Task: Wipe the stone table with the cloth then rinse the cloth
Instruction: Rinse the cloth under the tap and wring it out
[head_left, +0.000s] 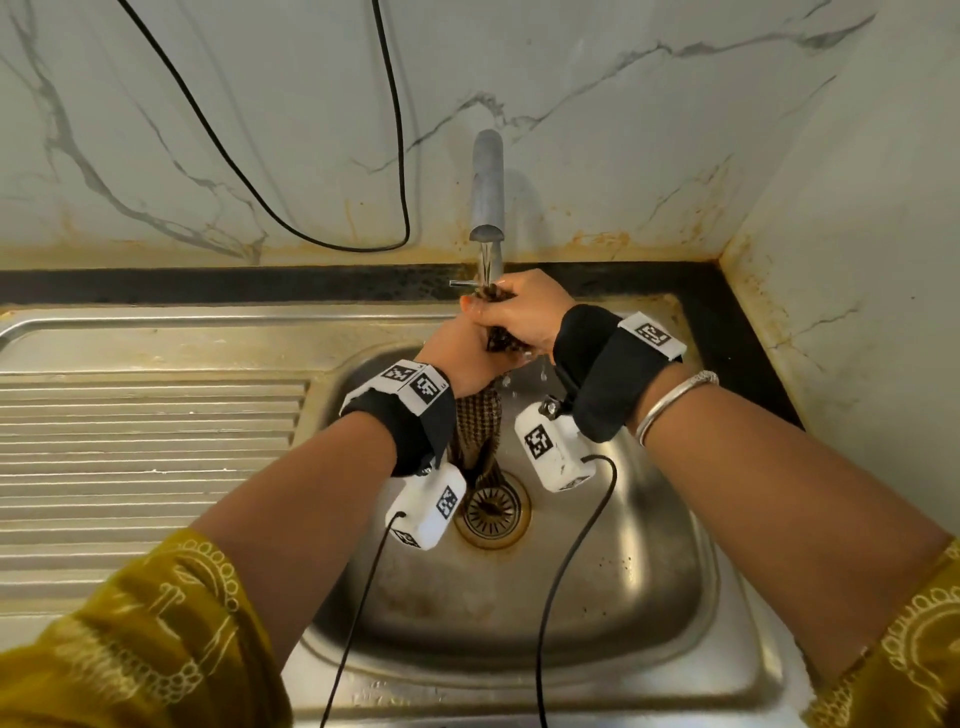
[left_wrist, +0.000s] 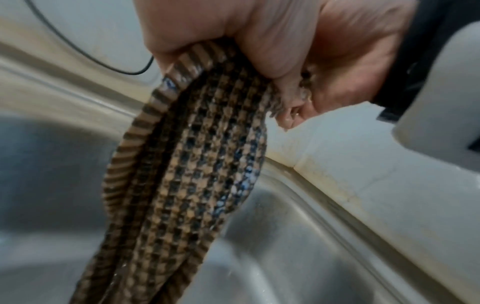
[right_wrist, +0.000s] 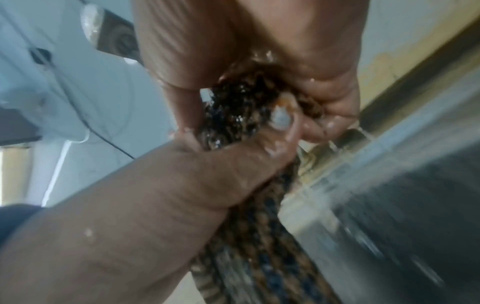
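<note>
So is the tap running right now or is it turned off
Running. In the head view a thin stream falls from the tap onto the cloth, and drops fall beneath the right hand into the sink.

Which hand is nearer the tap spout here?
Right. The right hand grips the cloth just below the tap spout, in the running water. The left hand grips the cloth lower down, farther from the spout.
</note>
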